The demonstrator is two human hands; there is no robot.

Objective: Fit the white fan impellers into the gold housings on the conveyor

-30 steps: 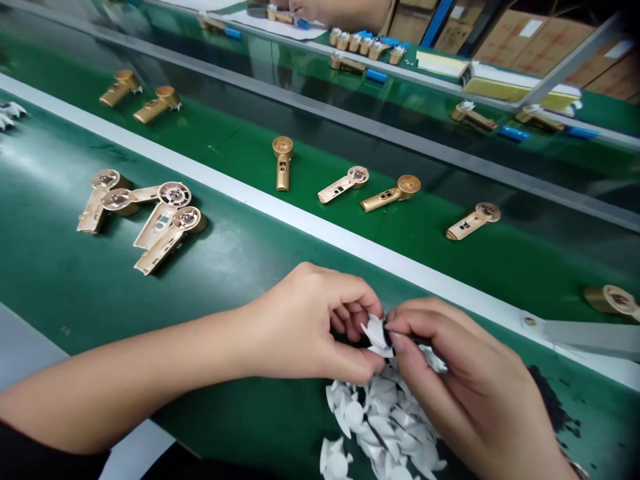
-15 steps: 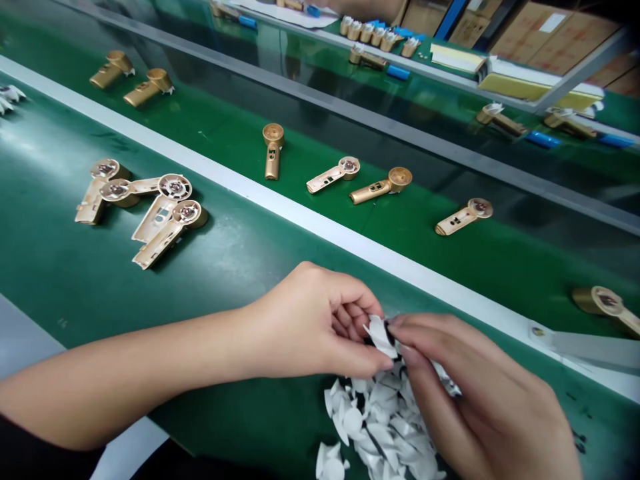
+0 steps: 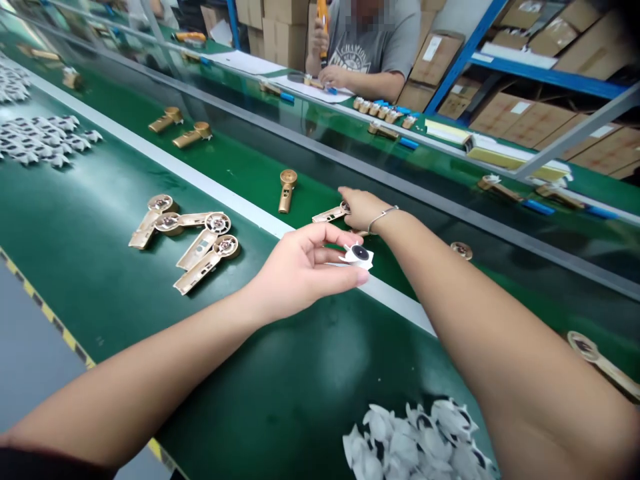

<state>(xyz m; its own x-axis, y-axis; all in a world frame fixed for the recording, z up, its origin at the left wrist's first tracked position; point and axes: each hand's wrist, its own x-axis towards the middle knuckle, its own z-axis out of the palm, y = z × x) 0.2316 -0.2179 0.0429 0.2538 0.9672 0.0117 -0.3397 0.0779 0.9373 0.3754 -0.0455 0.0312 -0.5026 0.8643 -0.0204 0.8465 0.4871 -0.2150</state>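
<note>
My left hand [image 3: 305, 267] hovers over the white strip beside the belt and pinches a small white sticker with a dark round centre [image 3: 358, 255] between thumb and fingers. My right hand [image 3: 361, 209] reaches across to the moving green belt and rests on a gold fan-handle part [image 3: 329, 214], fingers curled over its round head; a thin bracelet circles the wrist. A pile of white stickers [image 3: 415, 443] lies on the green table near the bottom edge. A second gold part [image 3: 287, 189] lies left of my right hand on the belt.
Several gold half-shells [image 3: 195, 239] lie clustered on the near table at left. More white pieces [image 3: 43, 137] sit far left. Gold parts [image 3: 181, 128] ride the belt [image 3: 240, 157]. Across it a person in a grey shirt [image 3: 373, 50] works at a bench; cardboard boxes fill blue shelves behind.
Both hands left the sticker pile. My left hand rose with one peeled sticker; my right arm stretched out over the belt to a gold part. The view tilted upward.
</note>
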